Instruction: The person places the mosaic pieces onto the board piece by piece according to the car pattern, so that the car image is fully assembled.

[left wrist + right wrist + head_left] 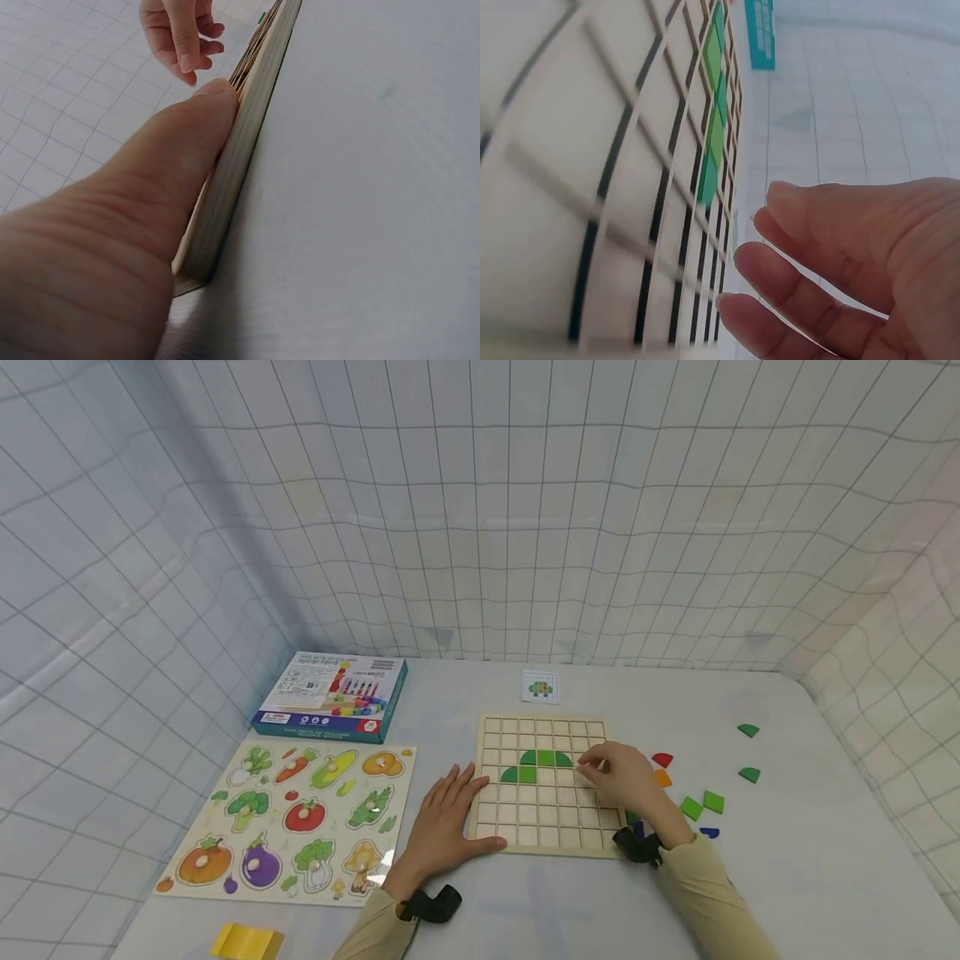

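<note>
A wooden grid board [547,827] lies flat on the table, with several green pieces [536,764] set in its upper rows. My left hand [450,814] rests flat on the table against the board's left edge, and its thumb [172,165] presses along the board's side [240,165]. My right hand [618,775] hovers over the right part of the board, just right of the green pieces. Its fingers [795,270] are loosely bent and hold nothing. The right wrist view shows the grid [592,187] and the green pieces [714,112] close up.
Loose pieces lie right of the board: red [662,760], orange [663,778], green squares [702,805], blue [708,832], green quarter-rounds [747,730]. A pattern card [541,687] lies behind it. At left are a box [333,696], a vegetable puzzle [292,814] and a yellow object [247,942].
</note>
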{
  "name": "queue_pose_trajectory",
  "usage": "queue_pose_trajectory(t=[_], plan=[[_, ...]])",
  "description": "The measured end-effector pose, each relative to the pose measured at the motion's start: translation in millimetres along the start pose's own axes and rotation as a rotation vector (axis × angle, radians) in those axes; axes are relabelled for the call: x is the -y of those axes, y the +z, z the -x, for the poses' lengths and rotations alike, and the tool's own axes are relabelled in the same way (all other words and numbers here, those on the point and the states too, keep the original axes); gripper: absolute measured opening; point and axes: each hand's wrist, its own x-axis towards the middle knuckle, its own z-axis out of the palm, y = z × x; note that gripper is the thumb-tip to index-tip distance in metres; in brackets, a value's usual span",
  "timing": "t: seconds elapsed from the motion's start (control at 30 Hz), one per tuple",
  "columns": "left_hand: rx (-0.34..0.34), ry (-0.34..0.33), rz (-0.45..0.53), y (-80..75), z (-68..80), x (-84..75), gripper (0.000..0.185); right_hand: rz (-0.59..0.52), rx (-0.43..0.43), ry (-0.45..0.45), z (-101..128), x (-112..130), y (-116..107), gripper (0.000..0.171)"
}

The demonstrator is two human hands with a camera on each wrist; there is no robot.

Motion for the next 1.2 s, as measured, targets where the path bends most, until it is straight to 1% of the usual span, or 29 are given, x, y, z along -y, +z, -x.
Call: queue_pose_trajectory(t=[0.1, 0.23, 0.4, 0.53, 0.77, 1.0, 1.2], plan=[[0.002, -0.002, -0.001, 0.2, 0.0, -0.3, 0.092, 0.001, -0.035, 0.019, 9, -14, -12, 0.01], [-0.002, -0.003, 0.001, 0.5, 0.0, 0.1, 0.091, 0.026, -0.076, 0.071, 18, -31, -25, 0.012], [-0.009, -0.001, 0.006, 0.6, 0.4, 0.5, 0.091, 0.062, -0.097, 0.129, 27, -48, -36, 0.016], [-0.008, -0.001, 0.003, 0.9, 0.3, 0.5, 0.091, 0.063, -0.082, 0.161, 34, -56, -43, 0.021], [-0.01, 0.001, 0.003, 1.0, 0.0, 0.4, 0.091, 0.066, -0.051, 0.22, 40, -65, -45, 0.024], [-0.01, 0.005, -0.008, 1.8, 0.2, 1.3, 0.091, 0.106, -0.008, 0.223, 41, -68, -44, 0.021], [-0.01, 0.008, -0.009, 1.7, 0.2, 1.6, 0.091, 0.116, 0.017, 0.227, 41, -69, -45, 0.02]])
